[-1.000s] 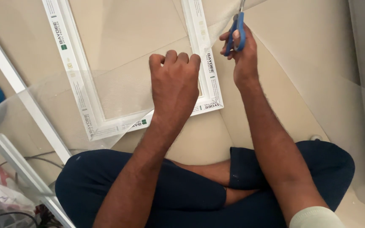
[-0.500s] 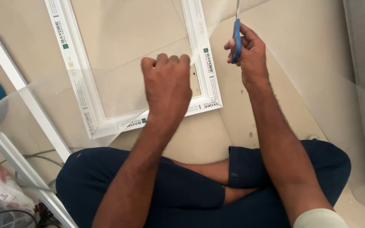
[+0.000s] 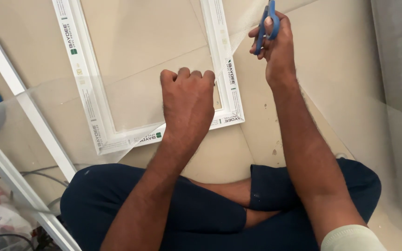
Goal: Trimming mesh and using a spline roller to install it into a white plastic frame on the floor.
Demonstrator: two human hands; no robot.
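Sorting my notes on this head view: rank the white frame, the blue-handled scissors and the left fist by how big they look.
1. White frame, largest by far.
2. Left fist.
3. Blue-handled scissors, smallest, though partly hidden in the right hand and cut off by the picture's edge.

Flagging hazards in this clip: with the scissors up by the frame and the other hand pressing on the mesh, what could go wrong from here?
1. The right hand works the blue scissors along the white frame; the cut could wander, since the fine mesh is nearly see-through.
2. The left hand, fisted on the mesh, sits near the cut line, so a slip might nick it.
3. If that hand eases, the mesh may shift or pucker.
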